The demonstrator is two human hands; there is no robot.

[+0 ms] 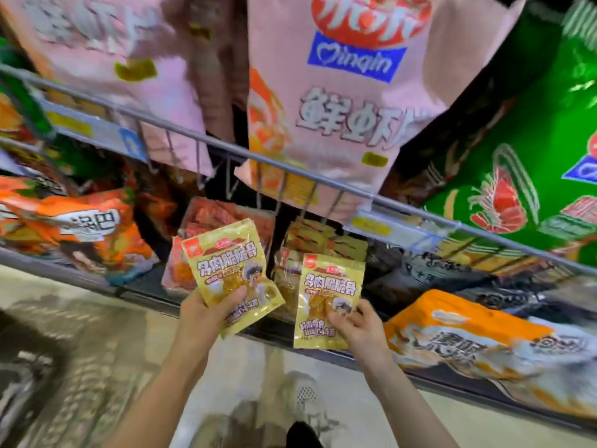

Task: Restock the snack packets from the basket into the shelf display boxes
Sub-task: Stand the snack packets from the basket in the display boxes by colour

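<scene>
Your left hand [206, 310] is pinching a yellow snack packet [231, 273] by its lower half, thumb across the front and fingers tucked behind, with the packet tipped so its top leans left. Your right hand [361, 328] is doing the same with a second yellow packet [328, 299], fingers curled round its lower right corner, and that one stands pretty much upright. The thing to watch: the display box of matching yellow packets [323, 244] sits directly above and just behind the right-hand packet, nearly touching it, so the right hand is clearly the closer one, and its packet's long axis already lines up with the stack. The left packet is in front of a red packet box [223, 218] instead, so I'd guess it has to shift right and straighten first. Both forearms reach up and forward from below toward the lower shelf [135, 294], wrists a bit cocked back. Can't see the basket anywhere.
</scene>
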